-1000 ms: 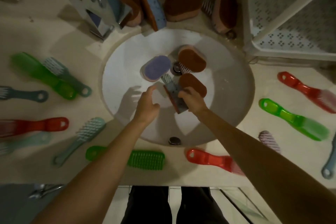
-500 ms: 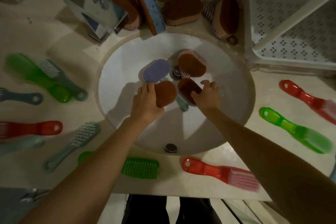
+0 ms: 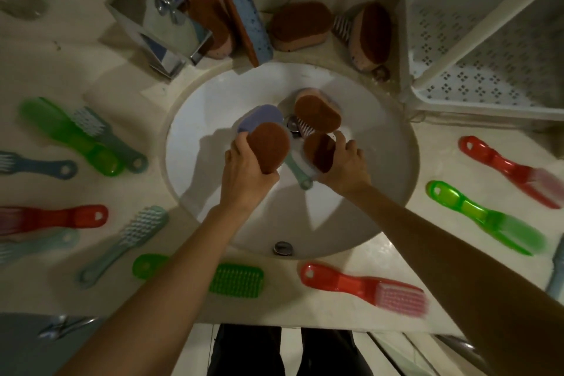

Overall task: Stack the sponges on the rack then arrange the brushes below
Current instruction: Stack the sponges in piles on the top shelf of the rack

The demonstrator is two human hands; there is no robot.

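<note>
A brown oval sponge (image 3: 268,146) is gripped by the left hand (image 3: 244,174) above the round white sink (image 3: 384,143). Another brown-topped sponge (image 3: 320,151) is held by the right hand (image 3: 346,166).

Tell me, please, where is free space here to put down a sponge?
Free: the rack shelf, the basin front between both forearms beyond the overflow hole, and the counter between tap and left green brush. Crowded: around the drain, where the left hand holds one brown sponge and the right hand another, and the back ledge.

Left hand (image 3: 244,169), right hand (image 3: 346,166), both curled, gripping.
</note>
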